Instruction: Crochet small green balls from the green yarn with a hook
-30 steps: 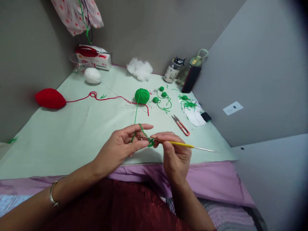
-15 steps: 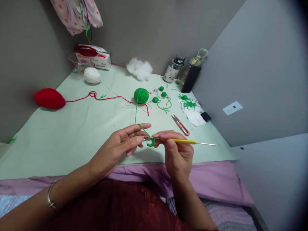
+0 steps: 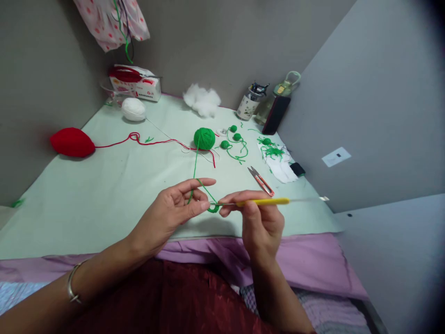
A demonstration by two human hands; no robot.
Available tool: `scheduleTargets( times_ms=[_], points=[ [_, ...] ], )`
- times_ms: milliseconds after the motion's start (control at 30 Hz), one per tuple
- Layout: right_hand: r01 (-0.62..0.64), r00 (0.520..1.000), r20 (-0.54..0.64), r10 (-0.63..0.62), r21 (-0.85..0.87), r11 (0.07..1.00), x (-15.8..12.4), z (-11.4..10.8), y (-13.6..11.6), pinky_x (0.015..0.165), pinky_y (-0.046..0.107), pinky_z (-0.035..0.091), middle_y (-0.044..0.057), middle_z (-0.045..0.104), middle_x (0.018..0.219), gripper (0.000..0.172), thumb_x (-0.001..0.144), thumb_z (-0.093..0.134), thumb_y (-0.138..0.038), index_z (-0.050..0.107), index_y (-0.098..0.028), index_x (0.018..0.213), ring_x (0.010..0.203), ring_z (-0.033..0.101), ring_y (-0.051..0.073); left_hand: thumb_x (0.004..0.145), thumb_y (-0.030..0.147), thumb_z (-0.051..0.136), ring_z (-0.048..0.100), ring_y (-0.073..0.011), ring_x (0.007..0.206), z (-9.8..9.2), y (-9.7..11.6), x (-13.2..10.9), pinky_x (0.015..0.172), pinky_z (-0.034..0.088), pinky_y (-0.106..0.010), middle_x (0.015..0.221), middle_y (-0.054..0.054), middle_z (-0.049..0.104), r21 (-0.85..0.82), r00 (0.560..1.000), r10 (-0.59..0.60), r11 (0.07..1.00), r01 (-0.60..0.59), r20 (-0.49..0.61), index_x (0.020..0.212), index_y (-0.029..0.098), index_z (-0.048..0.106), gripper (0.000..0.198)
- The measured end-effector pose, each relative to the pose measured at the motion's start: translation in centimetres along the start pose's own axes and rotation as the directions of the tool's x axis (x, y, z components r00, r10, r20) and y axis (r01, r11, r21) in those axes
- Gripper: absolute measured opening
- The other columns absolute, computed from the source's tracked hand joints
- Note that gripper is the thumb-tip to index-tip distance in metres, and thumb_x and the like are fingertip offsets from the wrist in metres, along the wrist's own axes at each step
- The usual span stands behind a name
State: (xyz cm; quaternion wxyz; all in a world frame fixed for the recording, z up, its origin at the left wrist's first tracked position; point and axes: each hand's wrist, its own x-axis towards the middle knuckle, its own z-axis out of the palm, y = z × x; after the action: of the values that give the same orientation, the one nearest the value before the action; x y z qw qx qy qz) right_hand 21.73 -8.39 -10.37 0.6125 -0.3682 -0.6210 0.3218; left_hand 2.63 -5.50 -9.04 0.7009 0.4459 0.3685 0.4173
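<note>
Between my hands is a small curled piece of green crochet (image 3: 213, 208). My left hand (image 3: 177, 202) pinches its left edge between thumb and fingers, and the index finger stretches out with green yarn (image 3: 196, 162) running over it. That strand leads back to a green yarn ball (image 3: 204, 138). My right hand (image 3: 260, 218) is closed around the yellow handle of a crochet hook (image 3: 269, 202), held almost level. The hook's left tip meets the crochet piece; its thin right end is blurred.
Thread snips (image 3: 260, 181) lie beyond my right hand. Small green crocheted balls (image 3: 237, 137) with yarn tails are behind them. A red yarn ball (image 3: 72, 142), a white yarn ball (image 3: 134, 109), white stuffing (image 3: 201, 99), a pen jar (image 3: 248, 104) and a phone (image 3: 276, 115) stand farther back.
My right hand and the hook have shifted slightly right. The crochet piece has moved a little left, closer to my left fingertips, and my left fingers have drawn in.
</note>
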Motion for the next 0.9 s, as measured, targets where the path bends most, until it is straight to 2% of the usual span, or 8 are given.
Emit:
scheduleTargets(
  times_ms=[67, 133, 233, 333, 433, 500, 600, 900],
  points=[
    [0.216, 0.975, 0.112, -0.193, -0.256, 0.942, -0.3, -0.3, -0.2, 0.075, 0.033, 0.065, 0.005, 0.079, 0.104, 0.026, 0.103, 0.054, -0.017, 0.072, -0.027, 0.118, 0.086, 0.076, 0.017, 0.082, 0.032, 0.086, 0.055, -0.0139, 0.076, 0.1, 0.0, 0.0, 0.077, 0.043, -0.027, 0.082, 0.002, 0.065, -0.040, 1.000, 0.004, 0.999, -0.004, -0.009, 0.124, 0.024, 0.075, 0.044],
    [0.418, 0.905, 0.279, -0.323, -0.436, 0.797, -0.6, -0.5, -0.4, 0.080, 0.034, 0.065, 0.004, 0.078, 0.112, 0.035, 0.097, 0.063, -0.012, 0.072, -0.032, 0.126, 0.097, 0.076, 0.020, 0.081, 0.030, 0.087, 0.056, -0.0130, 0.076, 0.1, 0.0, 0.1, 0.077, 0.044, -0.026, 0.080, 0.002, 0.065, -0.111, 0.999, -0.024, 0.993, 0.027, 0.022, 0.125, 0.024, 0.074, 0.047],
    [0.508, 0.860, 0.349, -0.372, -0.513, 0.692, -0.8, -0.7, -0.6, 0.084, 0.034, 0.066, 0.005, 0.076, 0.119, 0.046, 0.092, 0.069, -0.007, 0.071, -0.033, 0.130, 0.104, 0.075, 0.021, 0.079, 0.030, 0.088, 0.055, -0.0111, 0.072, 0.1, 0.2, 0.2, 0.073, 0.043, -0.024, 0.079, 0.003, 0.064, -0.188, 0.988, -0.121, 0.972, 0.138, 0.096, 0.126, 0.024, 0.074, 0.050],
    [0.395, 0.917, 0.217, -0.333, -0.396, 0.829, -0.5, -0.8, -0.5, 0.079, 0.035, 0.064, 0.006, 0.076, 0.110, 0.033, 0.098, 0.062, -0.012, 0.073, -0.028, 0.125, 0.096, 0.073, 0.020, 0.077, 0.030, 0.090, 0.053, -0.0105, 0.073, -0.2, 0.3, 0.3, 0.072, 0.042, -0.023, 0.079, 0.003, 0.063, -0.171, 0.979, -0.169, 0.967, 0.187, 0.114, 0.124, 0.025, 0.076, 0.049],
    [0.136, 0.991, 0.020, -0.135, -0.111, 0.984, -0.1, -0.6, -0.1, 0.067, 0.034, 0.059, 0.003, 0.074, 0.090, 0.023, 0.102, 0.056, -0.019, 0.077, -0.026, 0.109, 0.076, 0.068, 0.017, 0.080, 0.029, 0.088, 0.053, -0.0120, 0.077, -0.3, 0.1, 0.3, 0.075, 0.042, -0.024, 0.080, 0.002, 0.063, -0.101, 0.993, -0.083, 0.991, 0.092, 0.086, 0.122, 0.027, 0.078, 0.043],
    [0.019, 0.999, -0.027, -0.017, 0.067, 0.998, 0.1, -0.3, 0.3, 0.063, 0.033, 0.056, 0.002, 0.072, 0.086, 0.020, 0.102, 0.058, -0.022, 0.077, -0.025, 0.102, 0.068, 0.064, 0.015, 0.082, 0.030, 0.086, 0.052, -0.0130, 0.078, -0.4, -0.1, 0.1, 0.073, 0.041, -0.025, 0.084, 0.002, 0.062, -0.041, 0.997, -0.028, 0.999, 0.031, 0.072, 0.125, 0.029, 0.077, 0.044],
    [-0.050, 0.998, -0.019, 0.055, 0.200, 0.978, 0.3, 0.0, 0.8, 0.063, 0.031, 0.054, 0.003, 0.071, 0.087, 0.016, 0.101, 0.062, -0.025, 0.077, -0.023, 0.100, 0.068, 0.064, 0.014, 0.083, 0.032, 0.086, 0.050, -0.0130, 0.076, -0.4, -0.3, 0.0, 0.068, 0.039, -0.026, 0.087, 0.002, 0.060, 0.024, 0.999, -0.007, 1.000, 0.006, 0.049, 0.132, 0.033, 0.073, 0.051],
    [-0.086, 0.996, -0.009, 0.091, 0.265, 0.960, 0.4, -0.2, 0.4, 0.058, 0.028, 0.053, 0.002, 0.069, 0.082, 0.018, 0.102, 0.059, -0.023, 0.076, -0.022, 0.097, 0.062, 0.062, 0.012, 0.086, 0.033, 0.084, 0.052, -0.0105, 0.077, -1.1, 0.2, 0.3, 0.072, 0.041, -0.023, 0.085, 0.002, 0.064, 0.049, 0.991, -0.038, 0.998, 0.032, 0.125, 0.126, 0.032, 0.077, 0.041]
  ],
)
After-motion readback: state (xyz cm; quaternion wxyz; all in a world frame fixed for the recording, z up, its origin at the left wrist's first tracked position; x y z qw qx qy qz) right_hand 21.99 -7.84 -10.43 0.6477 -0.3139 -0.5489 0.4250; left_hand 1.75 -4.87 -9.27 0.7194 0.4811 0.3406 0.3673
